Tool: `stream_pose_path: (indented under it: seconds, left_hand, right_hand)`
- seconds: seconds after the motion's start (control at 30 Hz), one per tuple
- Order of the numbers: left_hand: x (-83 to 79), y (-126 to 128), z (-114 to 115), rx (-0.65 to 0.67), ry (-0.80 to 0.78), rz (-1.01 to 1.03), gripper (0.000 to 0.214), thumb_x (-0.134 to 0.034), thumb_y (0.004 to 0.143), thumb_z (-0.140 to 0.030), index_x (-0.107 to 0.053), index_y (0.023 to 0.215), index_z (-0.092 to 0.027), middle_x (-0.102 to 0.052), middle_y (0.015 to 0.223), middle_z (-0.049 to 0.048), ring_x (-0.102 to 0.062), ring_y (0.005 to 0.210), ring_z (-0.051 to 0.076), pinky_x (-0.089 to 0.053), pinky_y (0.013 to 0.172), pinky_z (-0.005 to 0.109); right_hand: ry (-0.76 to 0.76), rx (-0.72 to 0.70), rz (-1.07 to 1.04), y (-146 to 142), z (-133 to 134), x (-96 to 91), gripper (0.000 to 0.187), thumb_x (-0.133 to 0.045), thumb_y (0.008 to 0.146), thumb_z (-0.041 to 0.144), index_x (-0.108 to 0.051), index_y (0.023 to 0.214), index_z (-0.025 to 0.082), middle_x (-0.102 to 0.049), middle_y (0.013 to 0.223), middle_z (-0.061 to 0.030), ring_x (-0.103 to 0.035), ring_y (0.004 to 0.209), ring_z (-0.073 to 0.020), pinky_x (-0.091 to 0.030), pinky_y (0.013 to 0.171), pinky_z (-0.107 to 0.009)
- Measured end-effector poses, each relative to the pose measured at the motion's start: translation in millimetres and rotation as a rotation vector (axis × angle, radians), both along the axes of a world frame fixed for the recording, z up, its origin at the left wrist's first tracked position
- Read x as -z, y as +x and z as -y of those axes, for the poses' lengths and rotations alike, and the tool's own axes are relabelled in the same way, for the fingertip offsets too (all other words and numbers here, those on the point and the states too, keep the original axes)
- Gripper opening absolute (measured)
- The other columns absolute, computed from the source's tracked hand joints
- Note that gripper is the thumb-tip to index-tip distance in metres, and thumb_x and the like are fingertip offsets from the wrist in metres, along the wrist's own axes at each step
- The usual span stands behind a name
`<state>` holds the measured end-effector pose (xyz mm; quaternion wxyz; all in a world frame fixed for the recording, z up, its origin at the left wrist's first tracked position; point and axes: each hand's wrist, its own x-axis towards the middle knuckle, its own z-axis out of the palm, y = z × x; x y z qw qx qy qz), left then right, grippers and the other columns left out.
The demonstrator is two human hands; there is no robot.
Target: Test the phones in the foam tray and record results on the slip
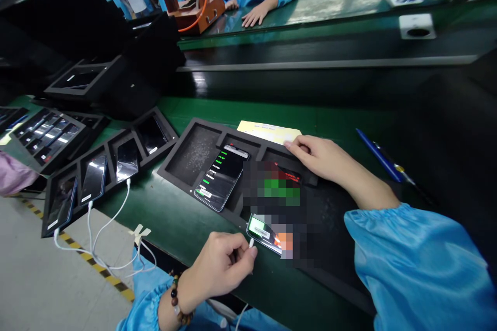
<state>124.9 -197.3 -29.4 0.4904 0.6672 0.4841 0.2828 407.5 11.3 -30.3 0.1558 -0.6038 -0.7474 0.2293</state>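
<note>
My left hand (223,264) is closed in a pinch on a white cable plug (251,242), its tip at the bottom end of a smartphone (261,230) with a white-green label. That phone lies in a black foam tray (194,152); much of it is blurred out. Beside it in the same tray rests a second smartphone (222,176), its dark screen showing green text lines. My right hand (318,158) lies on the tray's far edge, fingers curled and together, fingertips next to a yellowish paper slip (267,132).
Another foam tray (116,165) at left holds several phones on white cables (104,227). More trays (46,137) sit further left. A blue pen (378,155) lies on the green bench at right. Across the conveyor a person's hand (254,14) rests beside a wooden fixture (194,2).
</note>
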Motion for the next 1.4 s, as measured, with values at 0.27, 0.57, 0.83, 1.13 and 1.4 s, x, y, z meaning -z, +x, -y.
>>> stream_pose_path:
  seconds: [0.27, 0.57, 0.83, 1.13, 1.4]
  left_hand:
    - [0.1, 0.2, -0.2, -0.009, 0.007, 0.001, 0.039, -0.061, 0.105, -0.033, -0.054, 0.069, -0.017, -0.062, 0.057, 0.0013, -0.048, 0.051, 0.009, -0.035, 0.053, 0.022]
    - [-0.1, 0.0, -0.7, 0.003, 0.015, 0.001, 0.039, -0.059, 0.106, -0.029, -0.055, 0.069, -0.018, -0.062, 0.058, 0.0009, -0.048, 0.052, 0.009, -0.035, 0.055, 0.022]
    - [-3.4, 1.8, -1.6, 0.026, 0.023, 0.018, 0.041, -0.055, 0.109, -0.028, -0.061, 0.070, -0.017, -0.058, 0.054, -0.0011, -0.052, 0.053, 0.009, -0.040, 0.060, 0.021]
    - [-1.6, 0.0, -1.5, 0.034, 0.019, 0.038, 0.041, -0.051, 0.112, -0.028, -0.064, 0.075, -0.016, -0.068, 0.060, 0.0012, -0.059, 0.052, 0.008, -0.046, 0.062, 0.018]
    - [-2.8, 2.2, -2.2, 0.039, -0.032, 0.047, 0.045, -0.047, 0.114, -0.033, -0.063, 0.076, -0.016, -0.070, 0.060, 0.0026, -0.059, 0.049, 0.008, -0.046, 0.059, 0.017]
  right_hand:
    - [-0.034, 0.005, 0.014, -1.9, 0.1, -4.2, 0.052, -0.040, 0.101, 0.068, -0.051, 0.076, 0.023, -0.065, 0.078, -0.0068, -0.060, 0.071, -0.0233, -0.037, 0.066, -0.035]
    - [-0.004, 0.005, -0.008, -2.5, 0.4, -3.8, 0.051, -0.041, 0.101, 0.066, -0.051, 0.074, 0.023, -0.065, 0.076, -0.0072, -0.060, 0.070, -0.0233, -0.037, 0.065, -0.035]
    - [-0.046, 0.015, 0.007, -2.2, 0.7, -4.2, 0.050, -0.041, 0.100, 0.067, -0.052, 0.077, 0.023, -0.065, 0.079, -0.0068, -0.060, 0.072, -0.0235, -0.037, 0.066, -0.036]
    - [-0.057, 0.016, 0.017, -3.0, 1.6, -6.8, 0.050, -0.040, 0.101, 0.067, -0.051, 0.077, 0.024, -0.063, 0.078, -0.0065, -0.058, 0.073, -0.0234, -0.036, 0.066, -0.036]
    - [-0.061, 0.029, 0.019, -4.2, 0.4, -6.4, 0.050, -0.041, 0.100, 0.066, -0.048, 0.076, 0.023, -0.063, 0.078, -0.0063, -0.057, 0.071, -0.0226, -0.036, 0.067, -0.036]
